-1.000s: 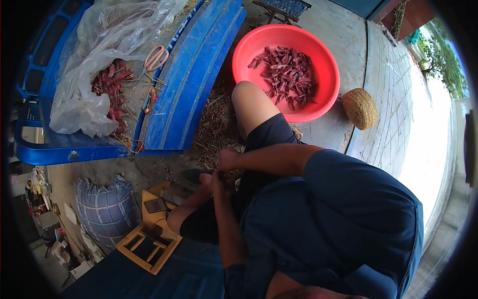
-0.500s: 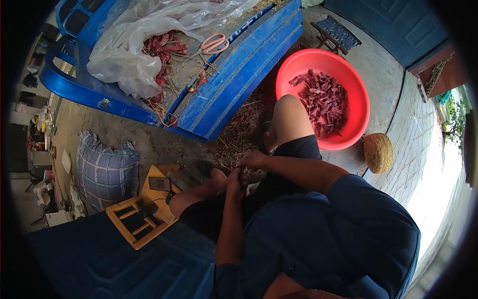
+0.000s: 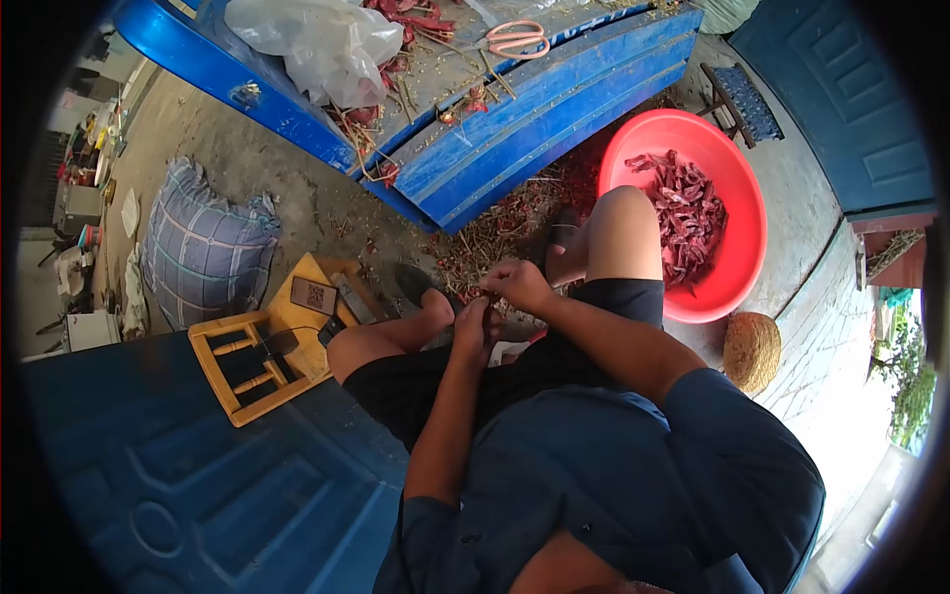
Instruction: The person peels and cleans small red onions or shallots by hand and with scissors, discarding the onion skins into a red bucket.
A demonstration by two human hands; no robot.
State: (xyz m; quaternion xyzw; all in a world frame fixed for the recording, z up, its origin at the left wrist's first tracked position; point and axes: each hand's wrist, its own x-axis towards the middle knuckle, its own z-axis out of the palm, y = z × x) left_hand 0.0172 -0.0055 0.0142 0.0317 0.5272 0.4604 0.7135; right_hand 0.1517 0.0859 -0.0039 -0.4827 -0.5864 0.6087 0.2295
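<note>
My left hand (image 3: pixel 477 333) is curled in front of my lap, closed around what looks like a dried red chilli, mostly hidden by the fingers. Just above it, my right hand (image 3: pixel 521 287) has its thumb and fingertips pinched together; whatever is in them is too small to make out. The two hands are close, between my knees. To the right of my knee, a red plastic basin (image 3: pixel 752 218) holds a heap of dried red chillies (image 3: pixel 692 216). Stalks and bits of chilli (image 3: pixel 495 238) litter the ground beyond my hands.
A blue cart bed (image 3: pixel 554 124) spans the top, bearing pink-handled scissors (image 3: pixel 540 40), a clear plastic bag (image 3: pixel 327 45) and more red chillies (image 3: pixel 421 20). At left are a plaid cushion (image 3: pixel 210 243) and a wooden stool (image 3: pixel 233 396). A woven round object (image 3: pixel 752 352) stands beside the basin.
The view has shifted, so the cart sits higher and the basin farther right. My right hand has lifted slightly away from my left, and both stay closed.
</note>
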